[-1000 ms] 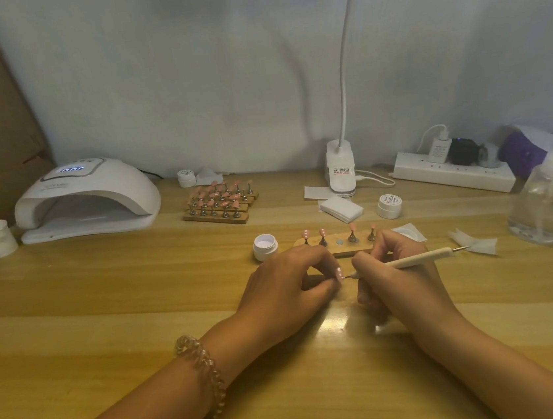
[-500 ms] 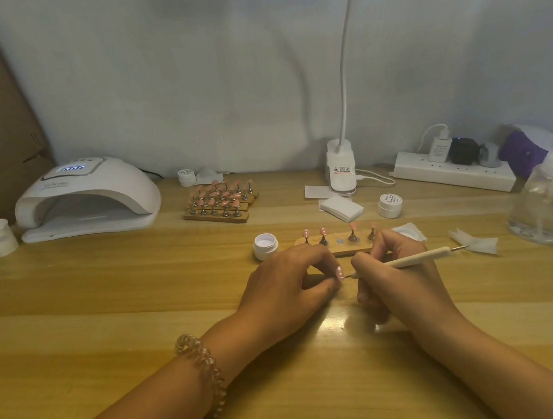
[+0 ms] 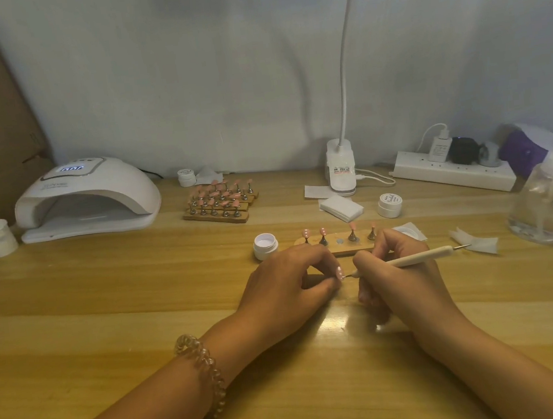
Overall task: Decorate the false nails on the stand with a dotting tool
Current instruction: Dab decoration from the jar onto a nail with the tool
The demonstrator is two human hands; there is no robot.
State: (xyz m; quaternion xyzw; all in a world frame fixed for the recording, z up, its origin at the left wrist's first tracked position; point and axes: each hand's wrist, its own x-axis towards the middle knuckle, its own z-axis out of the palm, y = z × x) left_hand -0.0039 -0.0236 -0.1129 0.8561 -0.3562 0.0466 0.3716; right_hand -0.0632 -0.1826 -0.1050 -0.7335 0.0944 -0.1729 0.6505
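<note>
pink false nail [image 3: 339,272] between the hands [image 3: 287,285]

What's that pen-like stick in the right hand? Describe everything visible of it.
The dotting tool is a slim cream-white stick with a thin metal tip at each end. It lies nearly level, rising slightly to the right. The right hand grips it like a pen near its left end, whose tip seems to touch a pink nail pinched in the left hand. The other tip sticks out free.
</note>
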